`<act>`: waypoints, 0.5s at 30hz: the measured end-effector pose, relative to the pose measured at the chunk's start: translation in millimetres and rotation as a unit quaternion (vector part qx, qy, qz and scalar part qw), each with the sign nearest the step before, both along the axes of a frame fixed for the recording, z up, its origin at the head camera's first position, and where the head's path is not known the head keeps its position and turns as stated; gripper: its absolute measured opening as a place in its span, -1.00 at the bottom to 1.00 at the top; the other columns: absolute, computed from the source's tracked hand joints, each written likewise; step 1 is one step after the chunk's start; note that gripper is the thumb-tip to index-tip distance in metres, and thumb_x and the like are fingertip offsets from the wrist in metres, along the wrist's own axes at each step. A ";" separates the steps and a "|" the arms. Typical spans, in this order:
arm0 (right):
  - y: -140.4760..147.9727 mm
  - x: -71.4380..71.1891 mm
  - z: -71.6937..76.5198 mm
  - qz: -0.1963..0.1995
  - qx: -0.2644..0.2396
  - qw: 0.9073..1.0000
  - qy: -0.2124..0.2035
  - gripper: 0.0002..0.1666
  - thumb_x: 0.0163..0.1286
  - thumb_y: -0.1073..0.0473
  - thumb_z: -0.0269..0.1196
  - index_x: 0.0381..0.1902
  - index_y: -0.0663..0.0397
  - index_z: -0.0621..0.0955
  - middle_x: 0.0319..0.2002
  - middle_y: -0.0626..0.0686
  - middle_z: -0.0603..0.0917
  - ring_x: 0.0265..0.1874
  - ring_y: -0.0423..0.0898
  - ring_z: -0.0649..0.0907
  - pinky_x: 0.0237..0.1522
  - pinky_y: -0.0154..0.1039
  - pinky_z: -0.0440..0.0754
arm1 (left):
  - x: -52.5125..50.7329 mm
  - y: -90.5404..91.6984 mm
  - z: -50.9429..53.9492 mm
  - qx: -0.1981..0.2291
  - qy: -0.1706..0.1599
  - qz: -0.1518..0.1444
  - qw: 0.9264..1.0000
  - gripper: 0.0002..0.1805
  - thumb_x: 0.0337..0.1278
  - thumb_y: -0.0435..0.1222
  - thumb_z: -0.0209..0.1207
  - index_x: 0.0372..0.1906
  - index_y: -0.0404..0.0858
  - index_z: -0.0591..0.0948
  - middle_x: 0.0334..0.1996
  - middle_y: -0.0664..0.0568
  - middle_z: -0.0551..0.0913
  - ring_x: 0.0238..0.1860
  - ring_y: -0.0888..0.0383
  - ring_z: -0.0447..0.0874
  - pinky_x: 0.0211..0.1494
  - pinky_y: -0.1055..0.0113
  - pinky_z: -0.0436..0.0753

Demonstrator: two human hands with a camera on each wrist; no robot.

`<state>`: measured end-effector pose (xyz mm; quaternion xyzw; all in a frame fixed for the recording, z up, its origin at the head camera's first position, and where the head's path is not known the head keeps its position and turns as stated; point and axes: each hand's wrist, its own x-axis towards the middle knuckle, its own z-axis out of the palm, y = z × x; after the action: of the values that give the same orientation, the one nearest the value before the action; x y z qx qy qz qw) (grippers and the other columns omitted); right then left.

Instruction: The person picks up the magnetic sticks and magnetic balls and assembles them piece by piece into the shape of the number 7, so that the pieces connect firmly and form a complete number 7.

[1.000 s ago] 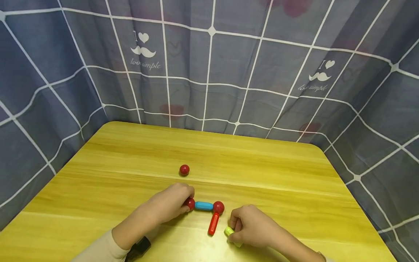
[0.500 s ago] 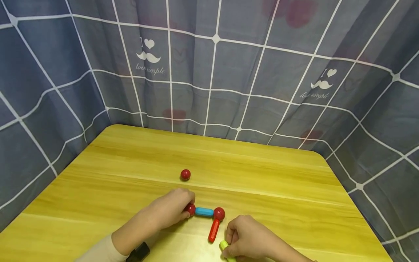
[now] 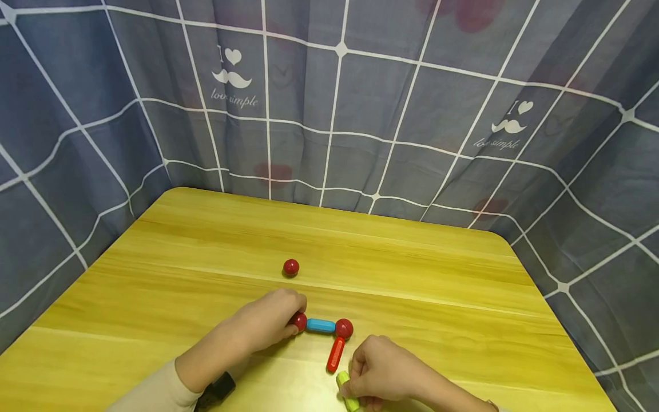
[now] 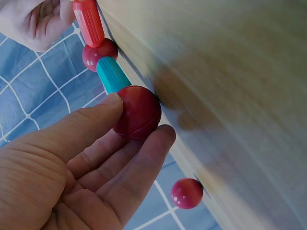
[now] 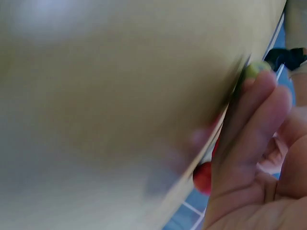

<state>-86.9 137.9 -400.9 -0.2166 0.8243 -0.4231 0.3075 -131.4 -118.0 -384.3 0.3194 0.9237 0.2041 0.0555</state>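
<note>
My left hand (image 3: 268, 320) pinches a red ball (image 4: 139, 112) between thumb and fingers. From that ball a blue rod (image 3: 321, 326) runs right to a second red ball (image 3: 344, 328). A red rod (image 3: 335, 355) joins this second ball and points toward the near edge. Just right of the red rod, my right hand (image 3: 386, 369) holds a yellow-green rod (image 3: 347, 391) with thumb and fingers, low over the table. In the right wrist view the fingers hide most of the yellow-green rod (image 5: 257, 69).
A loose red ball (image 3: 290, 267) lies on the table beyond my left hand. The wood-grain table (image 3: 412, 269) has rounded far corners. A grey-blue curtain (image 3: 298, 86) with white lines hangs around its back and sides.
My right hand has moved left and nearer with the yellow-green rod, which is now turned closer in line with the red rod. The left hand keeps its hold on the red ball.
</note>
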 end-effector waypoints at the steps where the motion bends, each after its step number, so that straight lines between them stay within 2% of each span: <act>1: -0.9 1.0 0.0 0.000 0.002 1.000 0.002 -0.67 0.14 0.04 0.46 -0.70 0.02 0.62 -0.77 -0.08 0.61 -0.81 -0.21 0.60 -0.73 -0.24 0.58 | 0.0 0.1 0.7 0.000 0.001 -0.001 1.000 -0.83 0.03 -0.37 0.41 -0.37 -0.25 0.59 -0.47 0.11 0.58 -0.49 0.31 0.45 -0.45 0.46 0.50; 9: -11.5 6.8 -0.5 0.000 0.020 0.999 0.026 -0.53 0.20 -0.09 0.40 -0.80 -0.02 0.60 -0.85 -0.15 0.53 -0.90 -0.32 0.47 -0.82 -0.43 0.40 | 0.7 -0.1 3.7 -0.002 -0.003 0.002 1.000 -0.81 0.03 -0.37 0.41 -0.41 -0.24 0.57 -0.51 0.13 0.53 -0.52 0.29 0.41 -0.47 0.45 0.47; 15: -16.1 7.9 -1.7 0.003 0.023 0.999 0.036 -0.50 0.22 -0.08 0.38 -0.82 0.00 0.57 -0.87 -0.17 0.51 -0.91 -0.34 0.44 -0.84 -0.47 0.36 | 0.2 0.4 3.8 -0.003 0.001 0.000 1.000 -0.79 0.02 -0.37 0.41 -0.42 -0.24 0.55 -0.53 0.14 0.51 -0.53 0.29 0.39 -0.48 0.44 0.45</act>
<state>-79.0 121.9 -402.6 -0.2273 0.8436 -0.3951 0.2837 -131.1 -117.6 -380.5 0.3190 0.9246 0.2006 0.0554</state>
